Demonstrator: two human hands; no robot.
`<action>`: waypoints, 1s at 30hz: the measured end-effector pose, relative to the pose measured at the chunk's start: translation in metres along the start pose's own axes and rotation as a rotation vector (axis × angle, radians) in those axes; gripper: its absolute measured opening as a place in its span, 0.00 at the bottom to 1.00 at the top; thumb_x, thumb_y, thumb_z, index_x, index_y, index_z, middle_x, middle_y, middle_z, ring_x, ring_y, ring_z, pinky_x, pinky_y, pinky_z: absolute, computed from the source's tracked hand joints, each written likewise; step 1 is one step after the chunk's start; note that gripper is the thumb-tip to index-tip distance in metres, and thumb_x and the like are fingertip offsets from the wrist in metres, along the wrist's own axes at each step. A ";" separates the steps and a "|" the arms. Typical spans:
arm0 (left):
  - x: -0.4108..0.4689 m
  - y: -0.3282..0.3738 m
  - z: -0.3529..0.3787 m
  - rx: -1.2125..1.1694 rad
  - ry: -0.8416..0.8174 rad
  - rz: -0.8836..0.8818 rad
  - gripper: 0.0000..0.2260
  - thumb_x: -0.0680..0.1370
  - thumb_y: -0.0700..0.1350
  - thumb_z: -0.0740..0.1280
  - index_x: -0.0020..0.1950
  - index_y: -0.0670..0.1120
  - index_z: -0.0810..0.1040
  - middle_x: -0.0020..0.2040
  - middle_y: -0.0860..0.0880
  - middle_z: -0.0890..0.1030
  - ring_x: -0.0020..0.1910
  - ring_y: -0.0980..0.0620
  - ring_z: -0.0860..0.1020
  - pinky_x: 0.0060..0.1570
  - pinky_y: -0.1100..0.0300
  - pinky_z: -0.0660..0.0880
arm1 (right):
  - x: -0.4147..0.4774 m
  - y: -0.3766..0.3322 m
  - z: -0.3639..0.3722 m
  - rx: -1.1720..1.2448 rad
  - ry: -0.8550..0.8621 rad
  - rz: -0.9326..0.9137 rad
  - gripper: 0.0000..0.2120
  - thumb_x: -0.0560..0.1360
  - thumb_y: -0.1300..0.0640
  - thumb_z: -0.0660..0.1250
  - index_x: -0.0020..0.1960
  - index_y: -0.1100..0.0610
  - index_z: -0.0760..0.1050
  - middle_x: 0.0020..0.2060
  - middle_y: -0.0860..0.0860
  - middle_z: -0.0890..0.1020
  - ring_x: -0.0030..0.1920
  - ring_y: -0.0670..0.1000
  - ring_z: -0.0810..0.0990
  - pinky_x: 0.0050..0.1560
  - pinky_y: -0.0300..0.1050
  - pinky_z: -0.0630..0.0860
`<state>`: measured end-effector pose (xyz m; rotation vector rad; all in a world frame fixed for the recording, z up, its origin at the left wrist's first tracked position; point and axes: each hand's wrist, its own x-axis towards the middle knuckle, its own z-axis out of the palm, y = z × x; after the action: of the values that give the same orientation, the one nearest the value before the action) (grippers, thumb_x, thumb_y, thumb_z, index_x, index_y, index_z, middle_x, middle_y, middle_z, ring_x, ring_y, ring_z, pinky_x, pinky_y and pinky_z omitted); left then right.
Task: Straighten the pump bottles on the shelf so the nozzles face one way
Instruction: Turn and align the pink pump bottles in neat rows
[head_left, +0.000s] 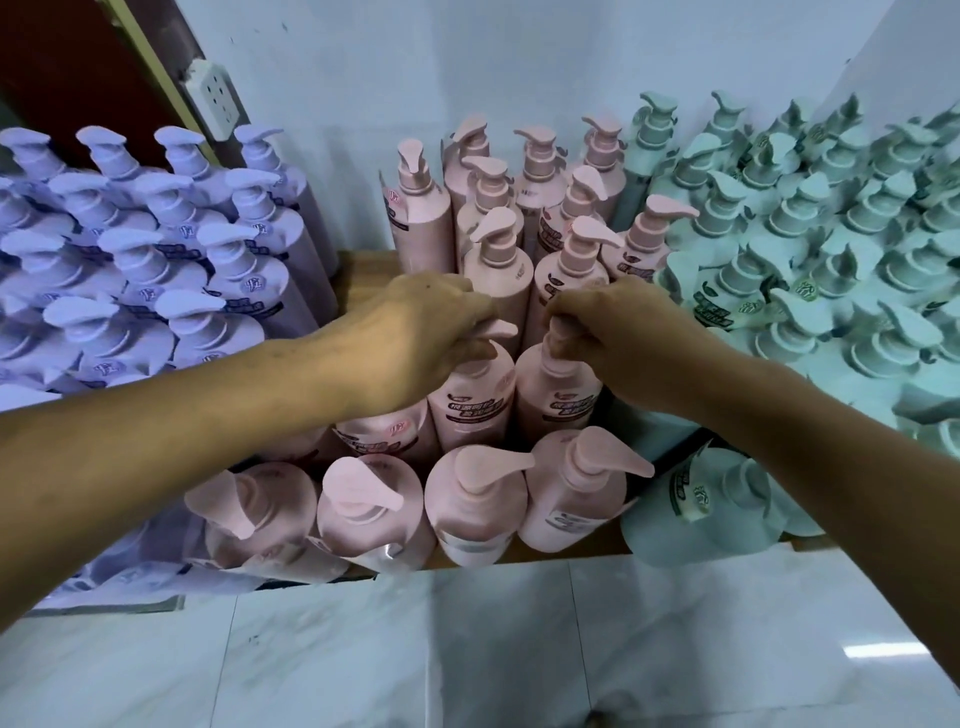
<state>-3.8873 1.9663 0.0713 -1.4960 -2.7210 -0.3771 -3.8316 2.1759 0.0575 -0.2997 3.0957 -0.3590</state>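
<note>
Gripping pump tops (506, 328), both curled tight: left hand (415, 338) on one pink bottle (478, 400), right hand (628, 338) on its neighbour (553, 400), middle of the shelf (363, 280), so it's the twisting step, and next I'd guess each top wants turning rightward to match the others.

Pink pump bottles (483, 499) stand upright in rows at the centre of my frame on a brown shelf (361, 283), with purple bottles (156, 270) at left and green bottles (810, 249) at right. The front pink nozzles mostly point right. The left centre bottle (475, 400) touches the right centre bottle (550, 400).
</note>
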 end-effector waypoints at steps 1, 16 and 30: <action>-0.001 0.001 0.000 -0.002 -0.016 0.011 0.12 0.78 0.49 0.65 0.53 0.40 0.78 0.45 0.45 0.76 0.47 0.45 0.75 0.47 0.52 0.69 | -0.001 -0.001 0.001 0.003 0.004 0.008 0.08 0.79 0.54 0.59 0.52 0.53 0.76 0.43 0.52 0.80 0.43 0.56 0.78 0.42 0.48 0.74; -0.008 0.007 0.014 0.000 -0.227 0.006 0.16 0.80 0.52 0.60 0.64 0.47 0.74 0.58 0.48 0.75 0.60 0.48 0.74 0.59 0.54 0.69 | -0.012 0.001 -0.002 0.045 -0.032 -0.008 0.08 0.76 0.52 0.66 0.53 0.53 0.78 0.43 0.53 0.81 0.44 0.54 0.75 0.44 0.46 0.71; -0.003 0.007 0.015 0.008 -0.121 -0.056 0.12 0.80 0.51 0.62 0.57 0.44 0.75 0.54 0.46 0.78 0.56 0.46 0.75 0.55 0.51 0.70 | -0.016 0.001 -0.003 -0.041 0.004 -0.085 0.06 0.77 0.57 0.65 0.50 0.57 0.79 0.43 0.51 0.81 0.43 0.51 0.78 0.48 0.50 0.74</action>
<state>-3.8788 1.9707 0.0574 -1.4903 -2.8582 -0.2858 -3.8157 2.1804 0.0604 -0.4337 3.1037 -0.2986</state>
